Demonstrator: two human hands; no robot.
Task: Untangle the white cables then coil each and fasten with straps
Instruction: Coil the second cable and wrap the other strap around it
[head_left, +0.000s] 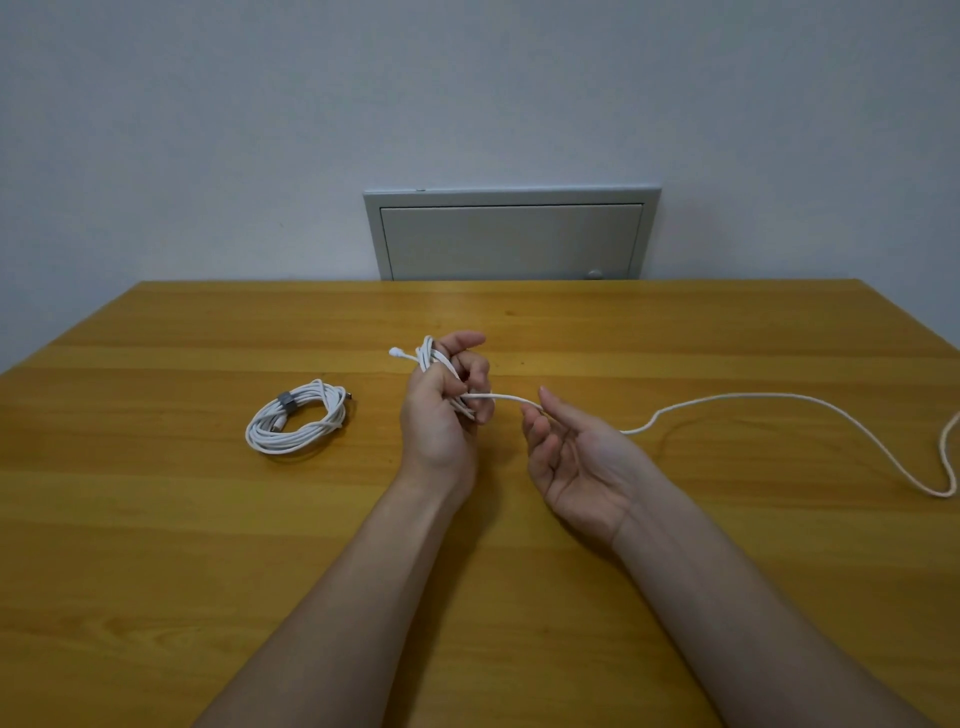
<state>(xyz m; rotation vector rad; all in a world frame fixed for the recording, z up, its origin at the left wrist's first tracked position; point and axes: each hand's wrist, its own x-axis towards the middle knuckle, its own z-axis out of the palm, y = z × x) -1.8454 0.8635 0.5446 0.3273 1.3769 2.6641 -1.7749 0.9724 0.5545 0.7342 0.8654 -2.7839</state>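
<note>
Wooden table (675, 545), head view looking down at both forearms.

Left hand (441, 410): raised just over the table, back of the hand toward the camera. Its fingers (480, 371) are curled round several turns of the loose white cable (779, 396), which is wound into a small bundle in the hand. The cable's connector end (396, 352) sticks out to the left above the knuckles.

Right hand (579, 460): palm up, just right of the left hand and not touching it. A short taut run of the same cable spans the gap between the hands. It meets the right hand at thumb and index fingertip and seems lightly pinched there, though the contact is small and hard to read. The other fingers are loosely curled and hold nothing.

Past the right hand the cable reappears from behind it, lies on the table, runs right in a long arc and doubles into a loop by the right edge of the view.

Coiled white cable (296, 423): flat on the table well left of the left hand, bound by a grey strap (285, 401) at the coil's upper left.

Behind the table, a grey wall panel door (511, 239) with a small round knob (595, 274) low on the right.
</note>
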